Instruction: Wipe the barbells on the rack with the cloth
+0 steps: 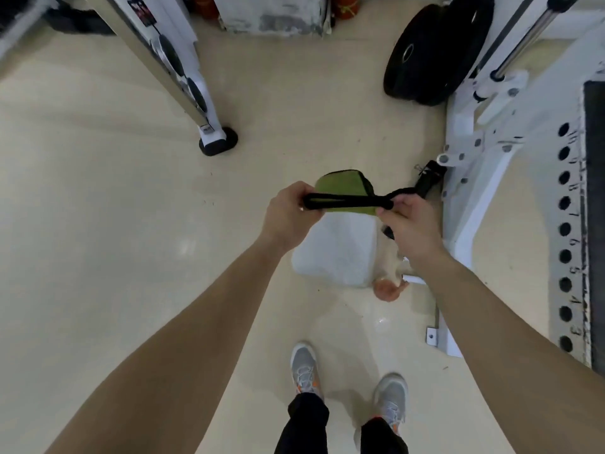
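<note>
My left hand (pixel 291 214) and my right hand (pixel 409 221) are held out in front of me, each closed on one end of a flat black strap handle (pixel 347 202). The strap runs on to the right to a black clip end (pixel 429 178) by the white machine. A green cloth (pixel 343 186) is folded behind and under the strap between my hands; I cannot tell which hand pinches it. No barbell is in view.
A white bundle (pixel 337 250) and a pinkish object (pixel 388 290) lie on the floor below my hands. Black weight plates (pixel 435 50) lean at the top right. A white rack frame (pixel 484 165) with a numbered hole column (pixel 564 229) stands on the right. A machine post foot (pixel 217 142) is on the left.
</note>
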Demonstrator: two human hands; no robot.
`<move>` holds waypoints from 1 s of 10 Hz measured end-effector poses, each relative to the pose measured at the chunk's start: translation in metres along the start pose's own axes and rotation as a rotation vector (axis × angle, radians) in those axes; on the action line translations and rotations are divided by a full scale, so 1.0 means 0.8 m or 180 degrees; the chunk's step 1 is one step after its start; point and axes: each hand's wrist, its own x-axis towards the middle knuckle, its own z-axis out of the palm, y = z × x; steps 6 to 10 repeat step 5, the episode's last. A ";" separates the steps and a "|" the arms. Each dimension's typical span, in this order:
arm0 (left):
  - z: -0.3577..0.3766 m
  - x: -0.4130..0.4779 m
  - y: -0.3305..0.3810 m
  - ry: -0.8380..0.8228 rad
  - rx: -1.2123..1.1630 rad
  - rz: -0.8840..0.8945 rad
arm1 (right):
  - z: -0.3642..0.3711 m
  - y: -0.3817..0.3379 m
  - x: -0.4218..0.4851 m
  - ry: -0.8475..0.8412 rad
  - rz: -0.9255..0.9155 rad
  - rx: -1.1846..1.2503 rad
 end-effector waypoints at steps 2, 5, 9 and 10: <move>0.135 0.003 -0.204 -0.0389 0.0319 -0.0506 | 0.075 0.243 0.023 -0.0123 0.0632 -0.0375; 0.202 0.089 -0.273 -0.0243 -0.0459 -0.1091 | 0.122 0.296 0.128 0.0149 0.0975 -0.0475; 0.202 0.089 -0.273 -0.0243 -0.0459 -0.1091 | 0.122 0.296 0.128 0.0149 0.0975 -0.0475; 0.202 0.089 -0.273 -0.0243 -0.0459 -0.1091 | 0.122 0.296 0.128 0.0149 0.0975 -0.0475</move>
